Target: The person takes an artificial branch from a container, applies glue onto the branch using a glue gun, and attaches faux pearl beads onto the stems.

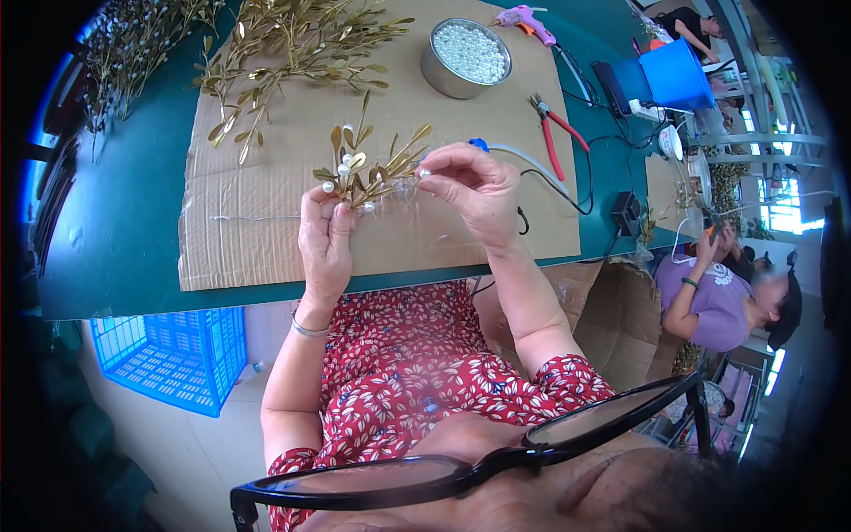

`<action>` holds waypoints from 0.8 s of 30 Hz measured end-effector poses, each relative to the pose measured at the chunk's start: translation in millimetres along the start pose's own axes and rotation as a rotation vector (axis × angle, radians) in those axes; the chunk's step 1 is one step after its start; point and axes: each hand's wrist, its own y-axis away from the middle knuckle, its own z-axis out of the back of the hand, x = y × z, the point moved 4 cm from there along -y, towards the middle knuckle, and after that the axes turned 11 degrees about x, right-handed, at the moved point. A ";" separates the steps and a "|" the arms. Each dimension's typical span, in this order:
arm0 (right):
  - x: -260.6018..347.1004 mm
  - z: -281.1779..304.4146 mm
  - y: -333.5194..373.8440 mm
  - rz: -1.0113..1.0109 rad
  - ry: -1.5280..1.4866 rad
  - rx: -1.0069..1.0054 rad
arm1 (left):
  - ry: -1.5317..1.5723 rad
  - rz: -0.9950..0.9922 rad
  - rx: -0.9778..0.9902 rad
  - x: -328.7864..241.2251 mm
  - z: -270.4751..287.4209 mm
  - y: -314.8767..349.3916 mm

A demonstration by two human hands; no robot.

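Over the cardboard sheet [292, 253], my left hand [324, 238] pinches the base of a gold-leaved artificial sprig [379, 177] dotted with several white pearl beads [345, 166]. My right hand [479, 188] is closed at the sprig's right side, with a single white bead [424, 174] between thumb and forefinger. A thin wire [253, 217] reaches left from near my left hand. Beyond my hands stands a round metal tin [431, 75] full of white beads [470, 51].
Gold leafy branches [292, 53] lie at the back left. On the right are red-handled pliers [558, 137], a pink glue gun [527, 24], cables and a blue bin [676, 75]. A blue crate [168, 355] sits below left. Another person [709, 297] works at the right.
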 end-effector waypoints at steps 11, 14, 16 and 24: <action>8.0 -3.3 -2.0 0.030 0.048 0.013 | -0.048 -0.013 0.057 -4.3 -3.2 0.4; 9.7 -2.9 -2.2 0.025 0.104 0.022 | -0.054 -0.003 0.054 -3.1 -2.4 0.9; 11.9 -2.3 -2.4 0.035 0.141 0.026 | -0.058 -0.007 0.062 -2.8 -1.7 0.9; 23.2 1.9 -8.0 0.143 0.366 0.133 | -0.088 -0.022 0.044 -4.3 -3.2 1.1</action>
